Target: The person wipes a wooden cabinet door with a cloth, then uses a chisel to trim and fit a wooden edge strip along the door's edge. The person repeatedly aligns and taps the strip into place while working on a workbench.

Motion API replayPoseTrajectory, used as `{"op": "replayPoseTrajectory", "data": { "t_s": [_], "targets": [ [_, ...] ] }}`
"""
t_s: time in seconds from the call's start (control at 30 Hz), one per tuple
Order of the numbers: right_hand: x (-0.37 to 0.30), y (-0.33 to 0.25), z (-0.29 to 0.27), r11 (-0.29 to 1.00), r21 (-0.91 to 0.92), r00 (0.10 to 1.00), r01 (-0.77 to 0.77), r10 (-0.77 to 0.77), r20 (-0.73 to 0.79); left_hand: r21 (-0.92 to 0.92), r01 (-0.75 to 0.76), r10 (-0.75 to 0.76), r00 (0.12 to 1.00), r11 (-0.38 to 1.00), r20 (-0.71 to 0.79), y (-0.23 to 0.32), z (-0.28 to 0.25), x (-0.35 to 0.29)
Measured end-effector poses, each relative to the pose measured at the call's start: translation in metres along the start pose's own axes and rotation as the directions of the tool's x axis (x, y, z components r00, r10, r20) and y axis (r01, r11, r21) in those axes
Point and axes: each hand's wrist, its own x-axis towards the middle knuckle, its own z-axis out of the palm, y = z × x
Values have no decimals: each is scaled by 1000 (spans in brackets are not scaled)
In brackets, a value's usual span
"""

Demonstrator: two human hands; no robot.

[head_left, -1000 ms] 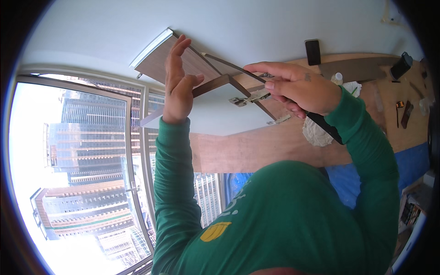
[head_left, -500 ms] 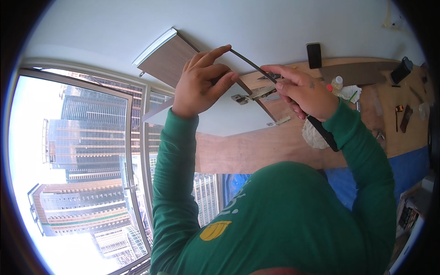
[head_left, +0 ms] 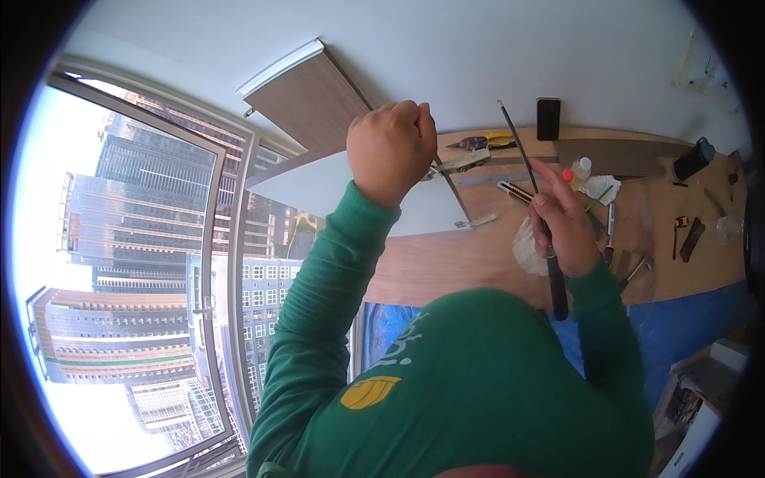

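Observation:
My right hand [head_left: 564, 227] grips a long, slim file [head_left: 522, 143] with a black handle, its thin end pointing up toward the wall. My left hand [head_left: 393, 151] is closed in a fist, knuckles up, in front of a white cabinet door panel [head_left: 351, 203]; whether anything is inside the fingers is hidden. Beside that fist a metal hinge [head_left: 464, 162] is fixed at the panel's edge. A second hinge [head_left: 476, 221] sits lower along the same edge.
A brown panel [head_left: 307, 99] leans by the window [head_left: 219, 263]. On the wooden worktop [head_left: 430, 271] lie yellow-handled snips [head_left: 486, 141], a utility knife [head_left: 515, 191], a crumpled cloth [head_left: 526, 248], small bottles [head_left: 582, 169] and a tape measure [head_left: 681, 223]. A phone [head_left: 547, 119] stands against the wall.
My left hand has left the file's tip, closed, and moved right and down near the hinge. My right hand has lowered, tilting the file more upright.

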Motion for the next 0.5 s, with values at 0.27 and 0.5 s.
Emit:
{"op": "replayPoseTrajectory", "data": {
  "t_s": [0.27, 0.5],
  "targets": [
    [-18, 19, -14, 999, -39, 997, 26, -29, -76, 5, -182, 181, 978, 983, -103, -13, 0, -7],
    [-25, 34, -27, 1000, -2, 995, 30, -31, -93, 83, 5, 4, 994, 997, -113, -8, 5, -13]
  ]
}}
